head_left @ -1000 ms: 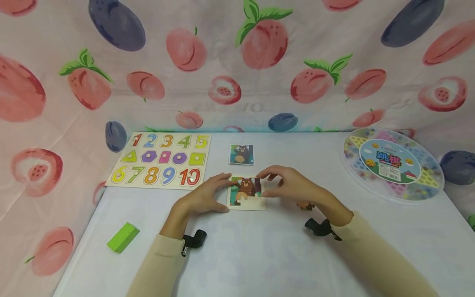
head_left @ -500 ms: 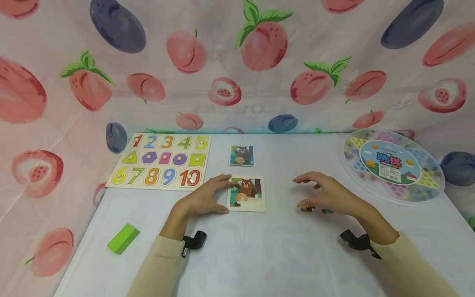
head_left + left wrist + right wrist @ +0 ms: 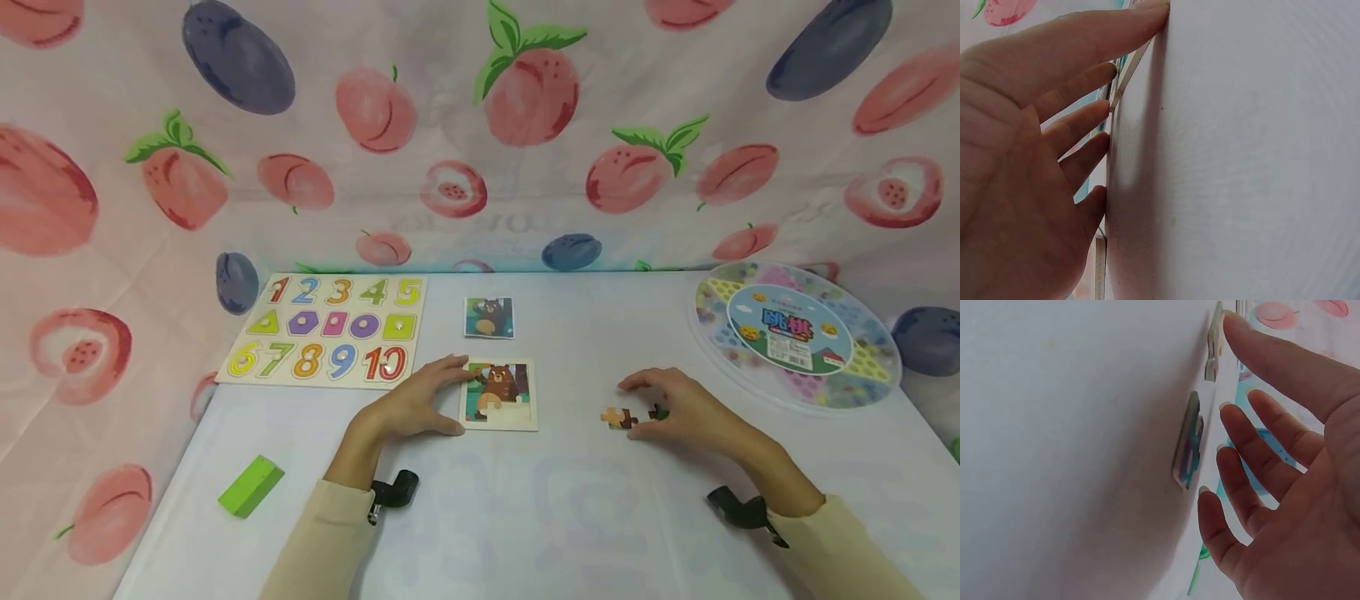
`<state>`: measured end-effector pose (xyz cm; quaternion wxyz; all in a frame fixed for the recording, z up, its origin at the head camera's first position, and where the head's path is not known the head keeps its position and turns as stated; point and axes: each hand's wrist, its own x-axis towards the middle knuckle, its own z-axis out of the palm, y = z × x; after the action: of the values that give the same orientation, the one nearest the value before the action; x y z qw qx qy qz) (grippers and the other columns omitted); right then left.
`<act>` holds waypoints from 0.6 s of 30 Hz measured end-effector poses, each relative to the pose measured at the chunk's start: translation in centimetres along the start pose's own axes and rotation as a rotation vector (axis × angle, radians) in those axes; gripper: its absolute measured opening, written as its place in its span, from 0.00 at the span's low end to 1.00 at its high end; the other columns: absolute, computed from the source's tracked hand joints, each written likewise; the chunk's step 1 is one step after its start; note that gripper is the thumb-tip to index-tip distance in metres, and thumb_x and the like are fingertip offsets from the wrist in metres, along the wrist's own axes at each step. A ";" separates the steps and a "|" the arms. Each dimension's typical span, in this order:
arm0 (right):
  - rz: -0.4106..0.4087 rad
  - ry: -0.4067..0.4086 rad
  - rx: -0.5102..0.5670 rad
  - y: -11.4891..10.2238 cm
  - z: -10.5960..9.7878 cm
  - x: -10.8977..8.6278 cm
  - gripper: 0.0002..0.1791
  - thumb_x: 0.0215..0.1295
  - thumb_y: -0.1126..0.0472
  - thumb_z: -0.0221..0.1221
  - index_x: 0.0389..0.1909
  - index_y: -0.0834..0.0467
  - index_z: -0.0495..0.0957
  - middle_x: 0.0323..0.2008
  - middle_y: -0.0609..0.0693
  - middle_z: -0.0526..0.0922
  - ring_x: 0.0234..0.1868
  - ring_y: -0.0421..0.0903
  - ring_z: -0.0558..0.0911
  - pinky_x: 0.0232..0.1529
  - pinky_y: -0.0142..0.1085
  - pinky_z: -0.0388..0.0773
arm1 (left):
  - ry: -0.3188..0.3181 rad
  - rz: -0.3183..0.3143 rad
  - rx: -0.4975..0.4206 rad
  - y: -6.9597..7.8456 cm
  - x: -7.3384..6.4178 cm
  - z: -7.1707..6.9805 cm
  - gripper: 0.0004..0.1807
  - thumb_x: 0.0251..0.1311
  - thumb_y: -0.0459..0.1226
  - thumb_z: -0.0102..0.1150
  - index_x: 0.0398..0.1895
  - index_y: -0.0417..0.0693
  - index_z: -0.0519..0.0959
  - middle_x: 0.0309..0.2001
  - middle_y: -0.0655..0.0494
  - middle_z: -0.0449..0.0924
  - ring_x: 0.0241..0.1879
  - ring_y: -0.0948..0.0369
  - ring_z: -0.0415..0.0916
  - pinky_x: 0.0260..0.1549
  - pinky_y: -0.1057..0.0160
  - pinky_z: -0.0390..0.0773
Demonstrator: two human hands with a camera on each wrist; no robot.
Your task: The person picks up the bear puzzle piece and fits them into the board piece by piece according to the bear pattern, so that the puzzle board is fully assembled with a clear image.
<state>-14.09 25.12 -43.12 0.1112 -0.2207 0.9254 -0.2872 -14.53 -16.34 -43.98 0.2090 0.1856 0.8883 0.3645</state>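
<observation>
A small wooden jigsaw tray (image 3: 517, 414) with a bear picture lies mid-table, its lower right part bare wood. My left hand (image 3: 408, 408) rests at the tray's left side, index finger at the upper edge and thumb by the lower corner. In the left wrist view, its thumb reaches the edge of the tray (image 3: 1129, 78). My right hand (image 3: 686, 417) hovers with spread, slightly bent fingers over loose jigsaw pieces: an orange-brown one (image 3: 615, 417) and a dark green one (image 3: 659, 412), partly behind the fingers. The right wrist view shows a piece (image 3: 1188, 447) flat below the fingertips, nothing gripped.
Behind the tray lies a bear picture card (image 3: 489, 317). A number and shape board (image 3: 352, 385) is at the back left, a green block (image 3: 251, 486) at the front left. A round Chinese checkers set (image 3: 791, 325) lies at the back right, before a fruit-print curtain (image 3: 517, 192).
My right hand has left the tray's right side, moved right and come down over the loose pieces, showing the orange-brown one more fully. My left hand has stayed by the tray.
</observation>
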 end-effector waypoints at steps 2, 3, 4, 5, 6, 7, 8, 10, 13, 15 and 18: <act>0.002 -0.001 -0.007 0.2 0.2 0.0 0.31 0.53 0.50 0.76 0.58 0.54 0.80 0.57 0.51 0.84 0.58 0.52 0.77 0.57 0.45 0.77 | -0.002 0.000 -0.004 0.0 0.0 0.1 0.42 0.51 0.37 0.77 0.72 0.54 0.72 0.82 0.56 0.54 0.84 0.50 0.45 0.81 0.42 0.51; 0.004 0.000 -0.008 0.2 0.3 0.0 0.31 0.53 0.50 0.76 0.57 0.54 0.80 0.57 0.51 0.84 0.58 0.52 0.77 0.57 0.44 0.77 | -0.001 0.001 -0.005 0.0 0.0 0.1 0.42 0.51 0.37 0.77 0.72 0.54 0.72 0.82 0.56 0.54 0.84 0.50 0.45 0.81 0.42 0.51; 0.005 0.001 -0.012 0.2 0.4 0.0 0.30 0.53 0.50 0.76 0.57 0.54 0.80 0.57 0.51 0.83 0.58 0.52 0.76 0.58 0.44 0.76 | 0.000 0.003 -0.004 -0.1 0.0 0.1 0.42 0.51 0.37 0.77 0.72 0.54 0.72 0.82 0.56 0.54 0.84 0.50 0.45 0.81 0.42 0.51; 0.008 0.002 -0.017 0.2 0.5 0.1 0.30 0.53 0.51 0.76 0.57 0.54 0.80 0.56 0.51 0.84 0.58 0.52 0.76 0.58 0.45 0.76 | 0.000 0.004 -0.003 -0.1 0.0 0.2 0.42 0.51 0.37 0.77 0.72 0.54 0.72 0.82 0.56 0.54 0.84 0.50 0.45 0.81 0.42 0.51; 0.010 0.002 -0.021 0.2 0.5 0.1 0.30 0.53 0.51 0.76 0.56 0.54 0.80 0.56 0.51 0.84 0.58 0.52 0.76 0.58 0.46 0.76 | 0.001 0.006 -0.005 -0.1 0.0 0.2 0.42 0.51 0.36 0.77 0.72 0.54 0.72 0.82 0.56 0.54 0.84 0.50 0.45 0.82 0.42 0.51; 0.012 0.001 -0.023 0.2 0.6 0.2 0.29 0.53 0.52 0.76 0.56 0.54 0.80 0.55 0.51 0.84 0.58 0.53 0.76 0.59 0.47 0.76 | 0.002 0.008 -0.007 -0.1 0.0 0.2 0.42 0.51 0.36 0.77 0.72 0.54 0.72 0.82 0.56 0.54 0.84 0.50 0.44 0.82 0.42 0.51; 0.012 0.002 -0.026 0.2 0.6 0.2 0.29 0.53 0.52 0.76 0.56 0.54 0.80 0.55 0.51 0.84 0.58 0.53 0.76 0.59 0.48 0.75 | 0.003 0.009 -0.006 -0.1 0.0 0.2 0.42 0.51 0.36 0.77 0.72 0.54 0.72 0.82 0.56 0.54 0.84 0.50 0.44 0.82 0.42 0.51; 0.014 0.001 -0.027 0.3 0.6 0.3 0.28 0.53 0.52 0.76 0.54 0.54 0.81 0.54 0.50 0.84 0.58 0.53 0.76 0.60 0.51 0.75 | 0.003 0.010 -0.005 -0.1 0.0 0.2 0.42 0.51 0.36 0.77 0.72 0.54 0.72 0.82 0.56 0.53 0.84 0.50 0.44 0.82 0.42 0.51; 0.007 -0.002 -0.029 0.2 0.6 0.4 0.25 0.53 0.53 0.76 0.52 0.53 0.82 0.51 0.48 0.85 0.57 0.52 0.77 0.61 0.54 0.75 | 0.004 0.008 -0.004 -0.1 0.0 0.1 0.42 0.51 0.36 0.77 0.72 0.54 0.72 0.82 0.56 0.53 0.84 0.50 0.44 0.82 0.42 0.51; -0.003 -0.005 -0.031 0.2 0.6 0.5 0.23 0.53 0.54 0.76 0.50 0.52 0.83 0.50 0.46 0.86 0.55 0.50 0.77 0.60 0.52 0.76 | 0.005 0.008 -0.003 -0.1 0.0 0.1 0.42 0.51 0.37 0.77 0.72 0.54 0.72 0.82 0.56 0.54 0.84 0.49 0.45 0.81 0.42 0.51; -0.017 -0.009 -0.030 0.0 0.5 0.5 0.20 0.53 0.55 0.76 0.47 0.49 0.84 0.47 0.42 0.87 0.52 0.46 0.77 0.57 0.45 0.77 | 0.005 0.007 -0.005 0.0 -0.1 0.1 0.42 0.51 0.37 0.77 0.72 0.54 0.72 0.82 0.56 0.53 0.84 0.50 0.44 0.82 0.42 0.51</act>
<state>-14.35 24.67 -43.61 0.1097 -0.2314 0.9272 -0.2735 -14.45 -16.35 -44.04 0.2060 0.1875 0.8872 0.3678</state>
